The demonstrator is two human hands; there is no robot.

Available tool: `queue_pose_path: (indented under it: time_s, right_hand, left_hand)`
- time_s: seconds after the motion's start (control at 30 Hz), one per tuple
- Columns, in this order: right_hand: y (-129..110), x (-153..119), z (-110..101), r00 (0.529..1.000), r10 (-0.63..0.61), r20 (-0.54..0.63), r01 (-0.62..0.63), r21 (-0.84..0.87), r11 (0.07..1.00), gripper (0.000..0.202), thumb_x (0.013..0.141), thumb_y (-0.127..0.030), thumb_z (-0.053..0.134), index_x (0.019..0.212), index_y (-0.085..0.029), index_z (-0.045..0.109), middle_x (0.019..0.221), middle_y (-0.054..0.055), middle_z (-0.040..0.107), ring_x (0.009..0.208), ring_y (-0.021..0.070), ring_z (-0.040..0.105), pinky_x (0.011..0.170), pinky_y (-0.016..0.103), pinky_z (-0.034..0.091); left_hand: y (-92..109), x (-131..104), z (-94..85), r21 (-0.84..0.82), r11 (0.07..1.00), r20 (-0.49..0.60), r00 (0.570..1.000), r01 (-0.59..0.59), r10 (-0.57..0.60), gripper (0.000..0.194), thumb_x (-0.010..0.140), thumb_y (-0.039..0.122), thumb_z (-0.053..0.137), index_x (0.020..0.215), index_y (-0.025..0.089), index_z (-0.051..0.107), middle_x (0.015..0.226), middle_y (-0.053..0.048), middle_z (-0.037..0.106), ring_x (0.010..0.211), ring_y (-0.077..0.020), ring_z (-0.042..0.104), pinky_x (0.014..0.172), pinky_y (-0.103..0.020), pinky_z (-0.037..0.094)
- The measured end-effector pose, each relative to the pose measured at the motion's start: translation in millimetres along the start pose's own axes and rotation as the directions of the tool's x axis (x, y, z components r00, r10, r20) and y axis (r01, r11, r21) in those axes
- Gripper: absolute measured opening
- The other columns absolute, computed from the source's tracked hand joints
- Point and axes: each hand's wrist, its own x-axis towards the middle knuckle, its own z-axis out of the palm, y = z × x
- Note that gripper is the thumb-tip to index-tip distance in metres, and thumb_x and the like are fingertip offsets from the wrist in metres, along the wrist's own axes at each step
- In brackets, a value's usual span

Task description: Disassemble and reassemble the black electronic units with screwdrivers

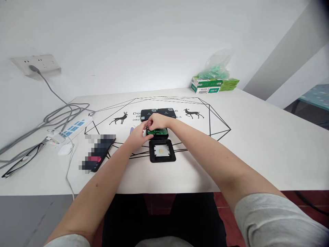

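Grey sleeves (272, 216) come nearest, and beyond them a black square cover (161, 160) with a pale panel lies on the white table. Just past it sits a black case (160, 136) with a green circuit board (159, 131), the left hand (137, 136) half open at its left side, the right hand (157, 121) curled above it, though I cannot tell whether either grips anything. Farther off are two black boxes (167, 112), then green-and-white cartons (207, 83) at the far right by the wall.

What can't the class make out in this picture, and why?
Head view:
Whether the right hand holds anything: its fingers hide it.
Part of the circuit board: behind that hand.
Phone screen: pixelated.
Part of the table lettering: under black cases.
Blue surface: cut by right edge.
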Motion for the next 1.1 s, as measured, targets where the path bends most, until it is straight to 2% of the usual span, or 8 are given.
queue_pose_path:
  time_s: [0.2,0.3,0.43,0.5,0.6,0.77,0.9,1.1]
  right_hand:
    - [-3.1,-22.1,-5.6,0.997,-0.027,-0.072,0.031,0.06,0.998,0.008,0.08,-0.025,0.072,0.077,-0.017,0.074,0.073,-0.002,0.067,0.072,0.0126,0.058,0.069,0.025,0.044]
    - [0.7,-48.1,-15.9,0.984,-0.018,-0.179,0.034,0.084,0.996,0.012,0.081,-0.028,0.076,0.088,-0.018,0.077,0.083,0.0,0.072,0.077,0.0141,0.062,0.075,0.027,0.046]
    - [8.7,-83.2,-24.2,0.827,0.348,-0.442,-0.213,0.326,0.921,0.027,0.097,-0.042,0.069,0.083,-0.019,0.069,0.077,0.003,0.071,0.07,0.0164,0.063,0.069,0.029,0.049]
    - [10.3,-92.6,-19.9,0.787,0.552,-0.276,-0.31,0.596,0.74,0.032,0.104,-0.048,0.062,0.09,-0.02,0.065,0.074,0.005,0.071,0.061,0.0178,0.065,0.061,0.031,0.053]
    - [13.3,-95.0,-8.4,0.826,0.545,-0.146,-0.235,0.788,0.568,0.016,0.101,-0.034,0.071,0.102,-0.019,0.067,0.085,0.007,0.077,0.071,0.0169,0.074,0.07,0.027,0.063]
    - [43.1,-95.9,-7.3,0.733,0.634,-0.247,-0.285,0.735,0.616,0.027,0.1,-0.021,0.065,0.127,-0.015,0.065,0.095,0.007,0.078,0.075,0.016,0.072,0.072,0.027,0.061]
    - [73.8,-103.7,-14.5,0.65,0.681,-0.336,-0.405,0.606,0.685,0.031,0.101,-0.018,0.061,0.13,-0.011,0.068,0.112,0.014,0.078,0.086,0.0184,0.072,0.077,0.028,0.056]
    - [76.6,-101.3,-9.6,0.644,0.659,-0.388,-0.524,0.404,0.75,0.037,0.103,-0.021,0.06,0.138,-0.013,0.068,0.133,0.02,0.076,0.114,0.0274,0.073,0.092,0.033,0.055]
  left_hand:
    - [-1.9,8.1,7.4,0.233,0.968,-0.14,0.981,-0.098,0.133,0.012,0.097,0.017,0.064,0.106,0.023,0.069,0.104,-0.006,0.076,0.097,-0.0265,0.074,0.089,-0.04,0.062]
    - [1.7,5.7,7.7,0.245,0.961,-0.166,0.971,-0.129,0.172,0.012,0.098,0.015,0.058,0.094,0.025,0.065,0.104,-0.006,0.074,0.102,-0.0263,0.073,0.093,-0.039,0.061]
    - [9.5,-0.2,5.9,0.233,0.957,-0.197,0.955,-0.175,0.222,0.017,0.1,0.015,0.053,0.095,0.025,0.065,0.116,-0.007,0.074,0.119,-0.027,0.071,0.105,-0.041,0.059]
    - [14.8,-2.7,6.8,0.208,0.96,-0.188,0.955,-0.189,0.229,0.017,0.102,0.016,0.052,0.097,0.025,0.066,0.123,-0.008,0.074,0.124,-0.0267,0.07,0.108,-0.041,0.059]
    - [22.5,-5.1,9.7,0.168,0.96,-0.141,0.959,-0.223,0.247,0.017,0.102,0.018,0.054,0.101,0.026,0.069,0.13,-0.008,0.072,0.126,-0.026,0.07,0.109,-0.042,0.059]
    - [20.9,-9.2,4.0,0.181,0.961,-0.053,0.974,-0.207,0.22,0.033,0.101,0.031,0.064,0.132,0.024,0.067,0.134,-0.011,0.07,0.129,-0.0305,0.067,0.115,-0.049,0.054]
    - [9.1,-14.0,-8.8,0.286,0.952,0.066,0.993,-0.112,0.097,0.022,0.101,0.041,0.063,0.111,0.025,0.074,0.142,-0.013,0.069,0.137,-0.037,0.062,0.119,-0.057,0.047]
    - [9.1,-11.9,-10.7,0.303,0.951,0.153,0.988,-0.057,0.01,0.025,0.102,0.049,0.062,0.105,0.027,0.072,0.121,-0.008,0.079,0.125,-0.0347,0.068,0.119,-0.057,0.041]
